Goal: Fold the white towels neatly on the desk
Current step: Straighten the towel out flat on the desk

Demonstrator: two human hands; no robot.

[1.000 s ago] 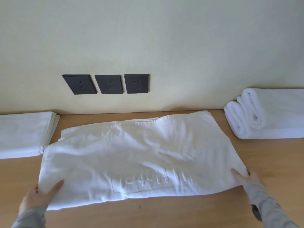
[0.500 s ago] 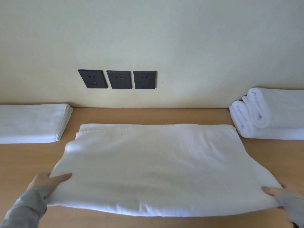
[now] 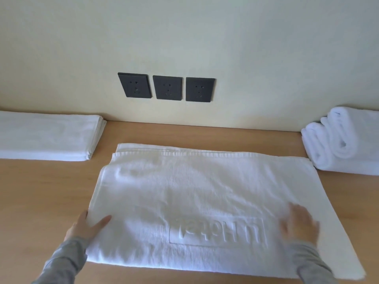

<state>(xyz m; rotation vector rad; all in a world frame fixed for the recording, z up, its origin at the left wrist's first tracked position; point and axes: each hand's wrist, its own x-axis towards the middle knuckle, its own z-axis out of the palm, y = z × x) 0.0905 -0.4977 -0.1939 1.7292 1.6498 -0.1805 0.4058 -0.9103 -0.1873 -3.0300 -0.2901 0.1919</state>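
Observation:
A white towel [image 3: 205, 193] lies folded flat in the middle of the wooden desk [image 3: 41, 191], with an embossed logo facing up near its front edge. My left hand [image 3: 86, 226] holds the towel's left edge, thumb on top and fingers tucked under the cloth. My right hand [image 3: 300, 224] lies flat on top of the towel near its right front corner, fingers spread and blurred by motion.
A flat stack of folded white towels [image 3: 47, 136] sits at the back left. Rolled white towels [image 3: 344, 140] lie at the back right against the wall. Three dark wall sockets [image 3: 167, 88] are above the desk's back edge.
The towel has come down flat onto the desk with the logo showing. My right hand has let go of the right edge and moved onto the towel's top. My left hand stays at the left edge.

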